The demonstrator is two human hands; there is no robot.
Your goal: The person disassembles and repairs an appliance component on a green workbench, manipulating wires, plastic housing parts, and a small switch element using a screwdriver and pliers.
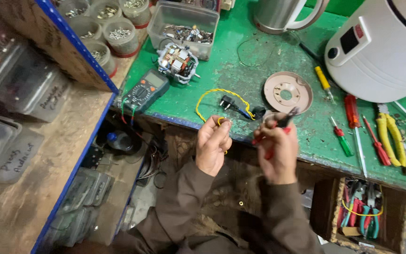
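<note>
My left hand (213,146) pinches the end of a yellow wire (212,95) that loops up over the green bench (231,70). My right hand (277,149) grips red-handled pliers (278,126), their jaws pointing toward the wire end between the two hands. A black plug connector (229,104) lies on the bench just beyond my left hand. Both hands hover over the bench's front edge.
A multimeter (145,89), small electric motor (178,61), clear box of parts (184,28), round beige base plate (287,91), several screwdrivers (351,124), yellow-handled pliers (391,138), a white appliance (381,47) and a kettle (283,14) sit on the bench. Shelving with bins stands left; a tool box (363,211) below right.
</note>
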